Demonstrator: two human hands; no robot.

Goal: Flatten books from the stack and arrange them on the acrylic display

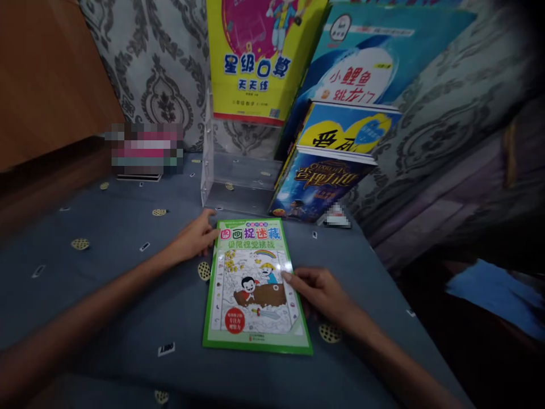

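Note:
A green-bordered picture book (255,284) lies face up on the grey cloth, its cover showing a line drawing with two figures in a brown boat. At its upper left edge is my left hand (196,236). The index finger stretches forward and another fingertip touches or nearly touches the cover's edge; nothing is held. My right hand (317,287) grips the book's right edge, thumb on the cover and the other fingers curled at the side, partly hidden. Just beyond the book stands a clear acrylic book stand (207,165) holding several books.
In the stand are a yellow workbook (251,74), a teal book (361,57), a yellow-and-blue book (340,128) and a dark blue book (319,182). A blurred-out stack (145,150) sits back left. Patterned curtain (162,85) hangs behind; the cloth-covered table's edge (392,278) is at right.

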